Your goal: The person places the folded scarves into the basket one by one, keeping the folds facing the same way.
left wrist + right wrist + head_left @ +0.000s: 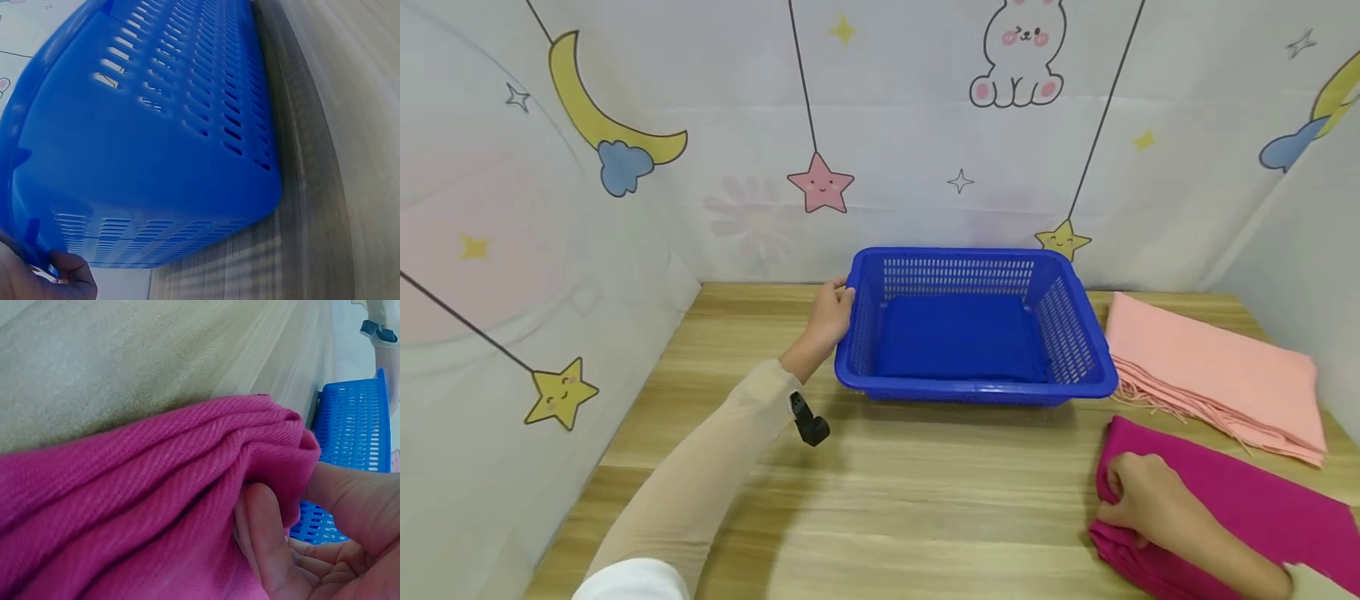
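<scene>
Right hand (1153, 496): curled, pinching folds at the magenta cloth's left end
Magenta cloth (1262, 508): beneath the right hand, stretching rightward from it
Left hand (832, 315): fingers hooked round the basket's left rim
Blue basket (925, 386): right of the left hand, ahead-left of the right; long axis side to side
Pink cloth (1210, 358): beyond the right hand

- Bare worktop (940, 492) left passage in front of the blue basket (977, 387);
- its interior allowed entry from above;
- magenta cloth (1262, 508) and pink cloth (1217, 362) obstructed the right.
</scene>
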Available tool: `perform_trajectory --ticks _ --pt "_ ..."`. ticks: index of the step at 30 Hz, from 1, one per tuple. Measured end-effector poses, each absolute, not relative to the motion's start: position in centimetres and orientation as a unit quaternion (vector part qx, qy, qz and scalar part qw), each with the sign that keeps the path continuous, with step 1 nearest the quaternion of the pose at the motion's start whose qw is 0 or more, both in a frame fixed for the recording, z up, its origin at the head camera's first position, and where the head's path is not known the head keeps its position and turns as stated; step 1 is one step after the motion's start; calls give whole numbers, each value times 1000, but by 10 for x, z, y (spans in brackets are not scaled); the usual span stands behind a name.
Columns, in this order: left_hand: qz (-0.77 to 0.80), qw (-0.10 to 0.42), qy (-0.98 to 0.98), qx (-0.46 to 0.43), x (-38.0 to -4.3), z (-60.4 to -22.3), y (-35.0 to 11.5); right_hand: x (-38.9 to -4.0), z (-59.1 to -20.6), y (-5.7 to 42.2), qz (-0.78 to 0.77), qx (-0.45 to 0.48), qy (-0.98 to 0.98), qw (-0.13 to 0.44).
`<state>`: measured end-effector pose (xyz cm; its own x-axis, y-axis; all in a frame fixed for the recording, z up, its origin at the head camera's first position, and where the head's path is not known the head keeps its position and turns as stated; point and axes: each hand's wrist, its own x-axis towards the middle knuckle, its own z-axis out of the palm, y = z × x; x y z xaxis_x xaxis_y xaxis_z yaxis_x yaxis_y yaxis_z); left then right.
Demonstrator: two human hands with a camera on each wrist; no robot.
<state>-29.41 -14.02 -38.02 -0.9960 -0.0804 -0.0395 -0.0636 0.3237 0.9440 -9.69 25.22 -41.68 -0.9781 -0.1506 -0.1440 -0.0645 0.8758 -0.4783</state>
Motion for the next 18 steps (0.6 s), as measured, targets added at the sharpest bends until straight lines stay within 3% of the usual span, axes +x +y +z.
perform_trajectory --ticks 18 --pt "-582 26 -812 42 -292 -381 -141 -100 -418 251 -175 -68 978 90"
